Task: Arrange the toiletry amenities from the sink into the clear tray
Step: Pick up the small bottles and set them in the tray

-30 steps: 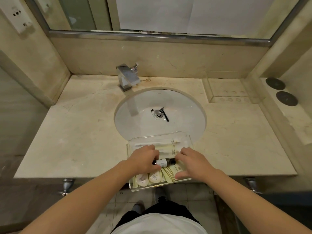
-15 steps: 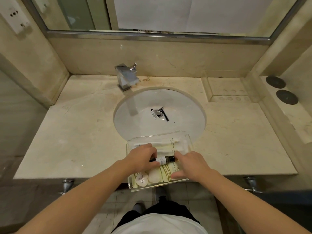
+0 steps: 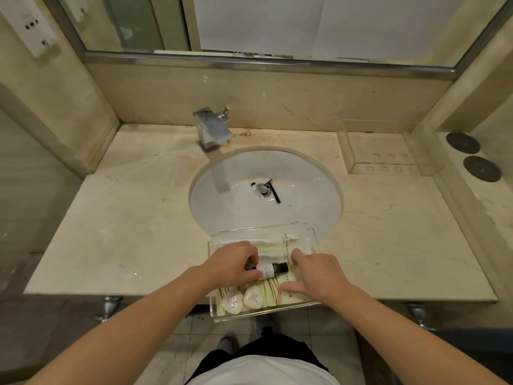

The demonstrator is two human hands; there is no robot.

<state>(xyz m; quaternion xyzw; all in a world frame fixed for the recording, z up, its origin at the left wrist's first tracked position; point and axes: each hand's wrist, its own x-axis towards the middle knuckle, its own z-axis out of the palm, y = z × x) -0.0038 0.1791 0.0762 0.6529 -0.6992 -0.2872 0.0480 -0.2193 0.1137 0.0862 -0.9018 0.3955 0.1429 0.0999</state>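
Small dark bottle (image 3: pixel 273 269) pinched in left hand (image 3: pixel 233 265), just beside relaxed, empty right hand (image 3: pixel 316 273).

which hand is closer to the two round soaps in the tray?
Left. The left hand sits just above the round soaps, gripping the dark bottle; the right hand lies to their right.

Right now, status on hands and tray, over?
Left hand grips dark bottle over clear tray. Right hand open, fingers on packets. One small bottle and comb remain in sink. Nothing blocking.
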